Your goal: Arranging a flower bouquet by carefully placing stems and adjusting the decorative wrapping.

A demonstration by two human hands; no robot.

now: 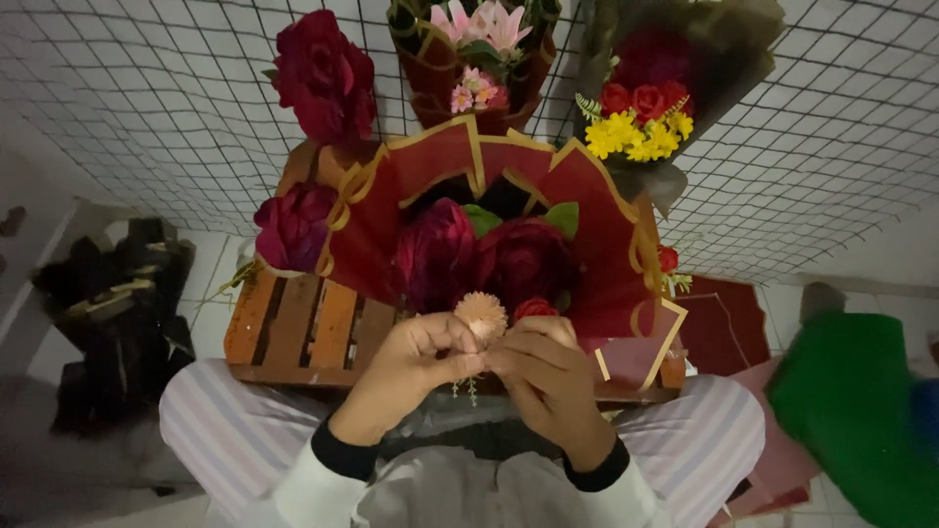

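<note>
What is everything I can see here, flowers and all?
Small pompom flower: one, peach, pinched between both hands.
Wrapped bouquet: one, dark red blooms in red gold-edged paper, on the crate.
Wooden crate: one, orange-brown, before the knees.
Loose red blooms: two, dark red, left of the bouquet.
Pink bouquet: one, top centre.
Yellow-and-red bouquet: one, top right.
Wire grid: white, behind.
Green sheet: one, right floor.
Left hand, right hand: two, holding the pompom's stem.
</note>
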